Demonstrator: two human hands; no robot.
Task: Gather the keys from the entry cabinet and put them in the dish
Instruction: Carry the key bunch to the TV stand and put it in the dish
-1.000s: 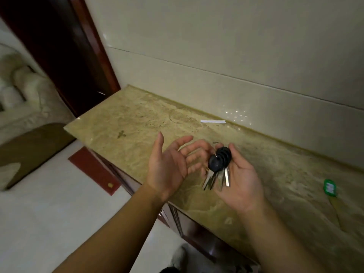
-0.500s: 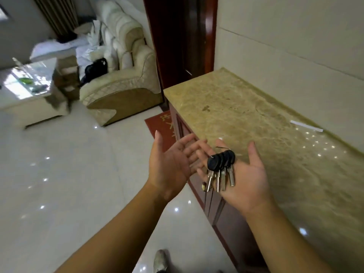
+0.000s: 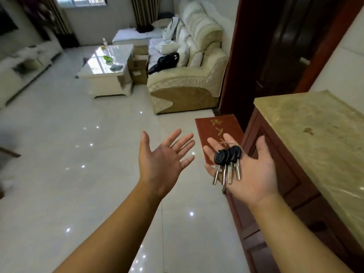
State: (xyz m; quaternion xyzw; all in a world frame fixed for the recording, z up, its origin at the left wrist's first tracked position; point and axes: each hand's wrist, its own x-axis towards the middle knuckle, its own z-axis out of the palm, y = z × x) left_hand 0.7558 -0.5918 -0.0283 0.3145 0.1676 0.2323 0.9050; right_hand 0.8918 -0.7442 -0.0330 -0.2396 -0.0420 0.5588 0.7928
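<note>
A bunch of keys (image 3: 227, 163) with black heads and silver blades on a wire ring lies across the palm of my right hand (image 3: 248, 170), which is held flat, palm up, over the floor just left of the entry cabinet (image 3: 315, 138). My left hand (image 3: 161, 160) is beside it, palm up, fingers spread, holding nothing. The cabinet has a beige marble top and dark red wooden front. No dish is in view.
A cream sofa (image 3: 189, 62) with a black bag stands ahead, and a white coffee table (image 3: 108, 69) to its left. A red doormat (image 3: 218, 134) lies before a dark wooden door (image 3: 279, 46). Glossy tiled floor (image 3: 69, 154) spreads to the left.
My view has swung left, away from the cabinet top toward the living room. My hands have moved apart, the keys still resting on my right palm.
</note>
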